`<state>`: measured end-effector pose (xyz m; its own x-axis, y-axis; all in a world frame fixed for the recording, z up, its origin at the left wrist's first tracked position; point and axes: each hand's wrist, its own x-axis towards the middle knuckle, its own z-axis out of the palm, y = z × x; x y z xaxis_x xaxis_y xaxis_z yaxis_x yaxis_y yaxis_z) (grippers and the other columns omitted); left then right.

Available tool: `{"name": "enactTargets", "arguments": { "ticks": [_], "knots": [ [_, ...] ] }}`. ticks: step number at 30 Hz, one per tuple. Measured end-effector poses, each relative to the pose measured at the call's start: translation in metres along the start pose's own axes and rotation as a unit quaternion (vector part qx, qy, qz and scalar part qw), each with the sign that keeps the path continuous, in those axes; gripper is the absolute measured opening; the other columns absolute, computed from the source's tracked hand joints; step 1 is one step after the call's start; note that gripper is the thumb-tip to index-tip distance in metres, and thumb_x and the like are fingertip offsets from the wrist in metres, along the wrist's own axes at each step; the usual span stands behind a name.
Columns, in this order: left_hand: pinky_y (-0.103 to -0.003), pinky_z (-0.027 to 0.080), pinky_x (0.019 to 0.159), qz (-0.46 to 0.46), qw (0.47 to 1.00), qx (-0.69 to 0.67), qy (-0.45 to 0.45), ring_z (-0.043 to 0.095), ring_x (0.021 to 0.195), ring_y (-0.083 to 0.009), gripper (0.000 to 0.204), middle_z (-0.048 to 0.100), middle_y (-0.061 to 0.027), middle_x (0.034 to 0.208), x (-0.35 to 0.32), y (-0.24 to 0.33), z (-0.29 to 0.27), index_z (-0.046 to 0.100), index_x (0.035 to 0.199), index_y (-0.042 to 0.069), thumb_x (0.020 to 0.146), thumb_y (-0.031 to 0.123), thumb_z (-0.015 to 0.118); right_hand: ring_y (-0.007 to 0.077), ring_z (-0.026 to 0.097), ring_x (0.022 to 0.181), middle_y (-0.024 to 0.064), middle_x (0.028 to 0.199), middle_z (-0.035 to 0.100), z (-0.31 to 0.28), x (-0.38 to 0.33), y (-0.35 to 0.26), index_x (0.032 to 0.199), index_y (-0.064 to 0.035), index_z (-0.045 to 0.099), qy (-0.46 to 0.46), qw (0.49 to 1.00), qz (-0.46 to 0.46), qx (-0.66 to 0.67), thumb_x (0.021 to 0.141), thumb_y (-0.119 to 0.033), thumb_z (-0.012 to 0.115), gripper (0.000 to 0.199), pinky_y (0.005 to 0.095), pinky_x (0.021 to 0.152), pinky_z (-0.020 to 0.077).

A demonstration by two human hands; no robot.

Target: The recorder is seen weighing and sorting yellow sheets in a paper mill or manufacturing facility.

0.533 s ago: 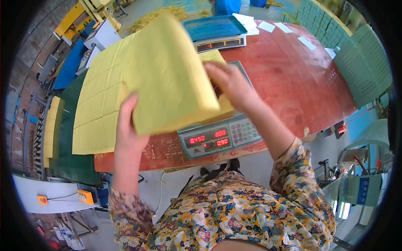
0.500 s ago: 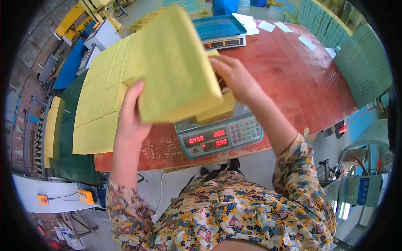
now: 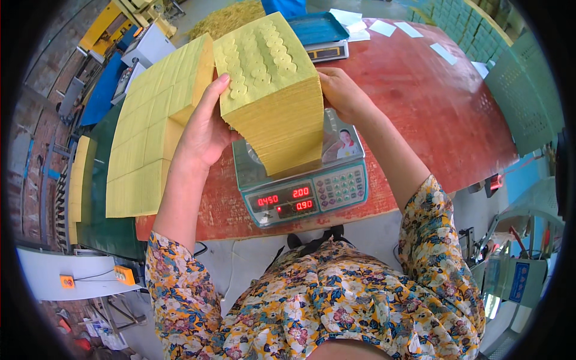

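Note:
A thick stack of yellow paper sheets stands between my two hands, with rows of scalloped, coin-like cut marks on its top. My left hand grips its left side, thumb near the top edge. At the right side my right hand is closed on it, the fingertips hidden behind the stack. Beneath is a counter scale with a lit red display, keypad and clear-covered pan. The stack's lower end is over the pan and appears to rest on it. Left of it sit rows of similar yellow paper stacks.
The scale stands near the front edge of a worn red table. A second scale with a blue tray is at the back. White paper slips lie toward the far right. A green perforated panel rises at the right edge.
The yellow stack has turned and come lower over the scale, so its marked top and layered front now show. Both hands have stayed on it.

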<state>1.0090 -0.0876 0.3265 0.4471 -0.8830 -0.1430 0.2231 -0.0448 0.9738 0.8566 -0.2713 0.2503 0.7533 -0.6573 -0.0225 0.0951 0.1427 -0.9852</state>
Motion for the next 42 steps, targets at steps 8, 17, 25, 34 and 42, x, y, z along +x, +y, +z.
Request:
{"name": "enactTargets", "arguments": {
  "ticks": [8,17,25,34,42],
  "knots": [
    [-0.046,0.045,0.097,-0.006,0.998,0.053,0.024,0.049,0.126,-0.0222,0.077,0.053,-0.0121,0.138,-0.003,-0.002,0.001,0.044,0.144,0.009,0.090,0.061,0.058,0.0130,0.060,0.065,0.0049,0.082,0.069,0.000,0.003,0.011,0.104,0.0005,0.073,0.031,0.996,-0.032,-0.082,0.099,-0.027,0.053,0.035,0.0292,0.058,0.0468],
    [-0.039,0.028,0.115,0.154,0.982,-0.074,0.083,0.038,0.138,-0.0203,0.075,0.044,-0.0103,0.151,0.026,-0.097,-0.036,0.035,0.151,0.003,0.103,0.060,0.033,0.0224,0.051,0.126,0.0126,0.140,0.055,-0.018,0.002,0.067,0.145,-0.0114,0.050,0.101,0.989,-0.063,0.083,0.102,-0.047,0.043,0.056,0.0339,0.105,0.0388],
    [-0.030,0.051,0.089,0.069,0.978,-0.194,-0.033,0.058,0.109,-0.0126,0.048,0.060,-0.0025,0.122,0.074,-0.158,-0.035,0.049,0.137,0.006,0.100,0.036,0.055,0.0234,0.038,0.139,0.0151,0.153,0.039,0.020,0.007,0.068,0.154,-0.0020,0.029,0.040,0.990,-0.102,0.091,0.106,-0.054,0.030,0.071,0.0338,0.114,0.0294],
    [-0.039,0.038,0.109,0.072,0.966,-0.241,0.062,0.048,0.130,-0.0216,0.070,0.049,-0.0156,0.142,0.046,-0.118,-0.011,0.037,0.147,0.002,0.100,0.052,0.048,0.0182,0.053,0.118,0.0088,0.133,0.056,0.019,-0.022,0.062,0.144,-0.0046,0.045,0.163,0.974,-0.058,0.147,0.103,-0.052,0.043,0.062,0.0328,0.099,0.0424],
    [-0.043,0.035,0.112,0.048,0.976,-0.203,0.060,0.045,0.135,-0.0299,0.070,0.046,-0.0221,0.145,-0.079,-0.147,-0.090,0.037,0.147,-0.002,0.103,0.052,0.036,0.0299,0.053,0.127,0.0190,0.146,0.048,-0.006,-0.144,0.085,0.149,0.0021,0.034,0.218,0.965,-0.083,0.117,0.106,-0.036,0.037,0.058,0.0397,0.104,0.0421]
  ]
}}
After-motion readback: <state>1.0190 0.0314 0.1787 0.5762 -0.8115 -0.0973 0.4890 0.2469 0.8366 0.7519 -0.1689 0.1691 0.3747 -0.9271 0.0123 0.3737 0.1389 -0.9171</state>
